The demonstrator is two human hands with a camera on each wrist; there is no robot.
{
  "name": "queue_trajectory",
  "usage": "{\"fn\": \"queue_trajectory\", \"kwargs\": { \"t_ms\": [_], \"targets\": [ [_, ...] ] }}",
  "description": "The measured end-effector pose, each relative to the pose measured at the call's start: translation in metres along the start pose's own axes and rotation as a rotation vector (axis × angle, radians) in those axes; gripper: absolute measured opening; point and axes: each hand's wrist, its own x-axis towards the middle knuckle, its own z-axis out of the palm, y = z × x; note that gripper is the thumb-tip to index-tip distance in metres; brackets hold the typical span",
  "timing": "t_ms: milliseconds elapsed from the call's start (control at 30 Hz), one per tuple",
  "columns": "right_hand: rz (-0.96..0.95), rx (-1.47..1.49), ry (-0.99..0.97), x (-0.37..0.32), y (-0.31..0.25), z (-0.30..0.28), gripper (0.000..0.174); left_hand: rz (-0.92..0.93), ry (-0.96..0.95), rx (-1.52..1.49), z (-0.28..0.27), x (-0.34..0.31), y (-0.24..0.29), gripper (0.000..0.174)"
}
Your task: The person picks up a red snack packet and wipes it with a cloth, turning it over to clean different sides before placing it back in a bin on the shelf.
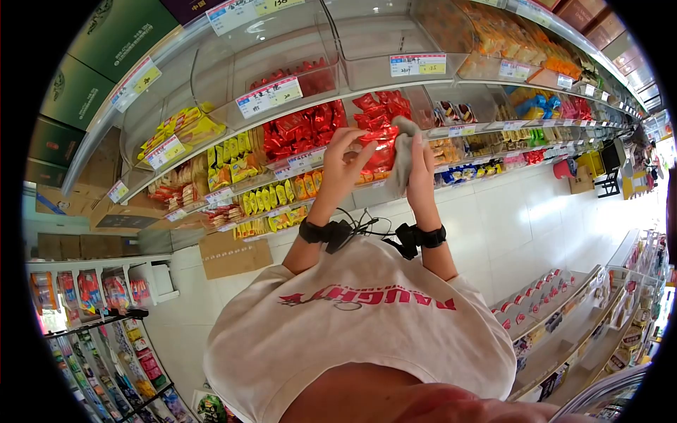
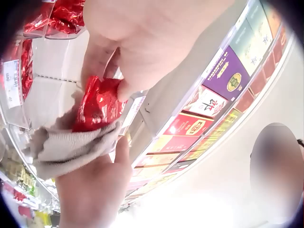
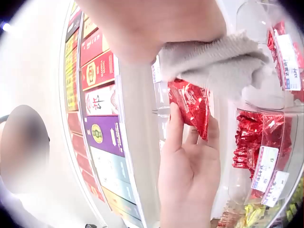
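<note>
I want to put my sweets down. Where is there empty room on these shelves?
The clear bin on the upper shelf looks bare, between the few red packets and the orange snacks. Lower down, the red bins behind the left hand's red packet and the right hand's cloth are packed.

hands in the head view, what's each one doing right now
left hand: pinching a red foil packet
right hand: gripping a grey cloth

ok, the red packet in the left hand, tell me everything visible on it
The red foil packet is small, glossy and crinkled, with faint, unreadable print. The left hand pinches it between thumb and fingers, held up before a shelf bin of matching red packets. The grey cloth in the right hand lies against one edge.
</note>
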Motion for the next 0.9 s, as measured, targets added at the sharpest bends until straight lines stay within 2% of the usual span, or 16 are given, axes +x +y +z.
{"fn": "queue_trajectory", "kwargs": {
  "t_ms": [100, 133, 233, 267, 367, 467, 500, 567, 600, 700, 733, 833, 867, 900],
  "targets": [
    [0.026, -0.13, -0.243, -0.016, 0.001, 0.002, 0.033, -0.001, 0.049, 0.004, -0.001, 0.001, 0.002, 0.023],
    [-0.027, -0.142, -0.275, -0.02, -0.001, 0.008, 0.035, 0.012, 0.066, 0.007, -0.002, 0.002, 0.007, 0.023],
    [-0.068, -0.163, -0.208, -0.02, 0.002, 0.008, 0.033, -0.015, 0.025, -0.012, -0.004, 0.003, 0.017, 0.024],
    [-0.118, -0.285, -0.179, -0.016, 0.003, 0.005, 0.026, -0.036, 0.004, -0.02, -0.004, 0.002, 0.018, 0.025],
    [-0.018, -0.211, -0.165, -0.014, 0.004, -0.005, 0.02, 0.007, -0.079, 0.008, -0.006, 0.002, 0.013, 0.026],
    [0.05, -0.055, -0.018, -0.013, 0.003, 0.003, 0.018, 0.045, -0.156, 0.117, -0.006, 0.0, 0.018, 0.032],
    [0.044, -0.065, -0.029, -0.014, 0.002, 0.005, 0.018, 0.057, -0.175, 0.151, -0.005, 0.001, 0.021, 0.032],
    [0.03, -0.089, -0.045, -0.016, -0.001, 0.007, 0.02, 0.018, -0.134, 0.132, -0.006, 0.002, 0.022, 0.034],
    [-0.025, -0.163, -0.117, -0.018, 0.0, 0.006, 0.019, -0.003, -0.102, 0.096, -0.005, 0.002, 0.022, 0.035],
    [-0.122, -0.275, -0.096, -0.021, -0.005, 0.006, 0.019, -0.008, 0.035, 0.132, 0.003, -0.003, 0.011, 0.037],
    [-0.138, -0.336, -0.026, -0.019, -0.002, 0.005, 0.019, 0.0, 0.09, 0.168, 0.006, -0.005, 0.007, 0.037],
    [-0.295, -0.467, 0.067, -0.012, 0.002, -0.001, 0.021, 0.048, 0.104, 0.222, 0.013, -0.006, 0.012, 0.037],
    [-0.291, -0.493, 0.04, -0.011, 0.004, -0.005, 0.021, -0.025, -0.012, 0.15, 0.012, -0.007, 0.017, 0.044],
    [-0.399, -0.536, 0.009, -0.01, 0.004, -0.003, 0.024, -0.044, -0.03, 0.136, 0.014, -0.008, 0.02, 0.049]
  ]
}}
